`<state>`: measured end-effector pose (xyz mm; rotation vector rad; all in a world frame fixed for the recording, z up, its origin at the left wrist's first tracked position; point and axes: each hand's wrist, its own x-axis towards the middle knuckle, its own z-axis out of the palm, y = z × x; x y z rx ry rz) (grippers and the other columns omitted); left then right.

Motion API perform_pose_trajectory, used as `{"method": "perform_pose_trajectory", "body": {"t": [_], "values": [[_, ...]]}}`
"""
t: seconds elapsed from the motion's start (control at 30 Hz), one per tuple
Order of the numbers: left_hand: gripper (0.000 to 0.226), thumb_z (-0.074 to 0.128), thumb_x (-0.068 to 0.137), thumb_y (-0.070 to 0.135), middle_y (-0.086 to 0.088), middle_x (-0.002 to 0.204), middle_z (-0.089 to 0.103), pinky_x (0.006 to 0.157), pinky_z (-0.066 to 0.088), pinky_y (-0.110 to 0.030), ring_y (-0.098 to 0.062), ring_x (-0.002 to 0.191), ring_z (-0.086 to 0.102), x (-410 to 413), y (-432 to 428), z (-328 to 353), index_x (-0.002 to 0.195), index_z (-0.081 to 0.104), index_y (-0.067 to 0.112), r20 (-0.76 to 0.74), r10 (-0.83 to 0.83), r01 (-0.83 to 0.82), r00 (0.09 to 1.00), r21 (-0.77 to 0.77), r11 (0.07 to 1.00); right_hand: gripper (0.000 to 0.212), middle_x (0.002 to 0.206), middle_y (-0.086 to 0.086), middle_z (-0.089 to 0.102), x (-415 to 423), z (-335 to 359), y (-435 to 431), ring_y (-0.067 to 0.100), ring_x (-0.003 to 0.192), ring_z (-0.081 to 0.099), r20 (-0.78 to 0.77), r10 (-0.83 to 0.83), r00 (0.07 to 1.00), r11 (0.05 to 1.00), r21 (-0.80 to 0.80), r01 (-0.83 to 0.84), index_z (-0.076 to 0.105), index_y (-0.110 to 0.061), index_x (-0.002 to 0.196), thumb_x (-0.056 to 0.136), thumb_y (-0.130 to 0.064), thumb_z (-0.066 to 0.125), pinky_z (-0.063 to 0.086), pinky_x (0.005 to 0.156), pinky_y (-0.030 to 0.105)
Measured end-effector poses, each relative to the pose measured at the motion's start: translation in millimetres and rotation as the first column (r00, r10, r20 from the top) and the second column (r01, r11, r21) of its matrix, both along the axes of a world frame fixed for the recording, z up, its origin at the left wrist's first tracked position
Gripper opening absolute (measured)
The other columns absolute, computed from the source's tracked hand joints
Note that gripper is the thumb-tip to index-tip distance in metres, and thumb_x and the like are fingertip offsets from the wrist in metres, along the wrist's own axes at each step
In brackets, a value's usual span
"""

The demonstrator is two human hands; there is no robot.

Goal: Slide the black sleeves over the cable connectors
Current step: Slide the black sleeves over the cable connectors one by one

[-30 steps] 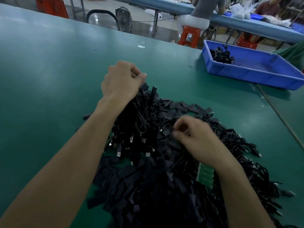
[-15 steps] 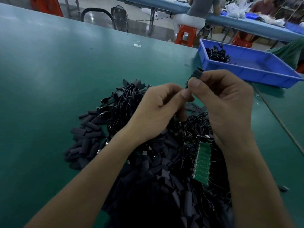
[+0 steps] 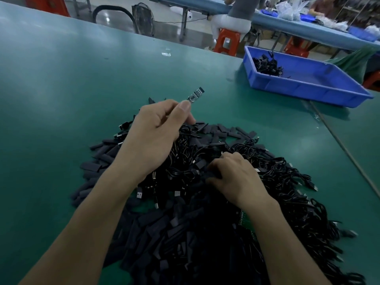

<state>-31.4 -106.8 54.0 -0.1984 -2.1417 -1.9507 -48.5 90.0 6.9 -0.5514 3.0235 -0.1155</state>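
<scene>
Black sleeves (image 3: 98, 159) spill from the left of the heap on the tabletop (image 3: 61, 89), which I see open to the left and beyond. The left hand (image 3: 152, 136) is raised, thumb and fingers pinching a bare connector (image 3: 196, 94). The right hand (image 3: 236, 177) sits knuckles-up in the cables (image 3: 287, 175), fingers curled under; I cannot tell what they hold. A blue bin (image 3: 308, 87) stands far right.

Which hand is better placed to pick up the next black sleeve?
Right. The right hand rests low, fingers curled among the black sleeves. The left hand is busy, pinching a bare connector raised above them.
</scene>
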Motion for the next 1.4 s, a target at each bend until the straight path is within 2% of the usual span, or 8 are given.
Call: {"method": "perform_pose_trajectory", "body": {"t": [0.37,0.47,0.67,0.9,1.07,1.13,1.27,1.4], "values": [[0.036,0.047,0.105,0.022,0.012,0.055,0.057,0.041,0.035,-0.011,-0.004,0.041,0.046,2,-7,-3,0.079,0.071,0.026,0.08,-0.035,0.05,0.996,-0.19,0.98,0.008,0.109,-0.001,0.059,-1,-8,-4,0.025,0.107,0.045,0.07,-0.034,0.997,0.999,-0.006,0.035,0.061,-0.023,0.101,0.094,-0.021,0.064,0.033,0.086,0.032],[0.029,0.054,0.102,0.021,0.01,0.064,0.067,0.041,0.042,-0.014,-0.005,0.044,0.056,3,-8,-6,0.081,0.072,0.029,0.076,-0.03,0.046,0.997,-0.221,0.974,0.008,0.098,-0.005,0.059,3,-10,1,0.021,0.1,0.051,0.046,-0.021,0.999,0.983,-0.184,0.029,0.056,-0.024,0.099,0.096,-0.018,0.061,0.041,0.083,0.032],[0.017,0.068,0.095,0.014,0.01,0.076,0.075,0.047,0.051,-0.017,-0.011,0.057,0.071,3,-2,-11,0.091,0.071,0.03,0.043,-0.03,0.039,0.999,-0.21,0.977,0.015,0.077,-0.01,0.066,14,2,5,0.004,0.072,0.063,0.013,-0.085,0.996,0.644,-0.762,0.065,0.06,-0.036,0.092,0.095,-0.023,0.068,0.047,0.063,0.014],[0.019,0.069,0.093,0.007,0.007,0.079,0.075,0.049,0.053,-0.018,-0.012,0.058,0.071,2,-5,-11,0.102,0.072,0.023,0.042,-0.01,0.016,0.999,-0.151,0.988,0.021,0.079,-0.013,0.071,13,22,0,0.005,0.07,0.066,0.029,-0.101,0.995,0.426,-0.902,0.07,0.069,-0.038,0.101,0.094,-0.018,0.068,0.051,0.066,0.015],[0.017,0.067,0.093,0.006,0.005,0.078,0.075,0.047,0.052,-0.019,-0.013,0.055,0.071,2,-5,-10,0.099,0.073,0.021,0.046,0.029,-0.023,0.999,-0.132,0.991,0.009,0.087,-0.018,0.071,10,16,9,-0.003,0.079,0.065,0.19,-0.007,0.982,0.823,-0.557,0.113,0.073,-0.035,0.097,0.093,-0.027,0.07,0.052,0.071,0.012],[0.016,0.066,0.094,0.007,0.005,0.078,0.075,0.046,0.052,-0.019,-0.014,0.054,0.071,2,-5,-10,0.099,0.072,0.021,0.046,0.036,-0.029,0.998,-0.133,0.991,0.011,0.092,-0.015,0.07,10,12,9,0.002,0.083,0.065,0.257,0.012,0.966,0.92,-0.381,0.089,0.075,-0.031,0.101,0.097,-0.031,0.065,0.054,0.077,0.024],[0.016,0.067,0.093,0.006,0.005,0.078,0.074,0.047,0.052,-0.019,-0.013,0.055,0.071,2,-4,-9,0.098,0.072,0.021,0.043,0.044,-0.037,0.998,-0.144,0.989,0.024,0.115,-0.001,0.064,5,3,-3,0.024,0.109,0.054,-0.005,-0.06,0.998,0.992,-0.115,0.059,0.07,-0.026,0.121,0.102,-0.028,0.056,0.047,0.09,0.037],[0.017,0.068,0.092,0.005,0.005,0.077,0.073,0.047,0.052,-0.019,-0.013,0.055,0.071,4,-5,-10,0.097,0.073,0.02,0.033,0.056,-0.051,0.998,-0.149,0.988,0.029,0.12,0.006,0.059,-1,-4,-12,0.03,0.114,0.047,0.054,-0.185,0.981,0.98,0.092,0.179,0.066,-0.017,0.12,0.096,-0.034,0.065,0.045,0.096,0.04]]}}
